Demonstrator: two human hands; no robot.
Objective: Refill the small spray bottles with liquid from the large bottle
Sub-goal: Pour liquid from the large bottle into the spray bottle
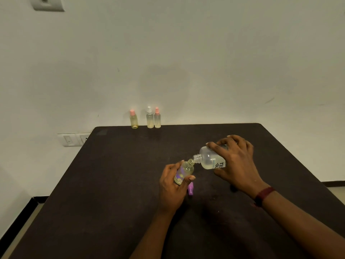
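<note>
My right hand grips the large clear bottle, tipped on its side with its open neck pointing left and down. Its mouth meets the threaded neck of a small uncapped bottle with a purple label, tilted to the right. My left hand holds that small bottle around its lower body, just above the dark table. A purple spray cap lies on the table under my left thumb. Pale liquid shows in both bottles.
Three small capped spray bottles stand at the table's far edge against the wall: a pink-capped one, a white-capped one and another pink-capped one. A small dark object lies beneath my right wrist.
</note>
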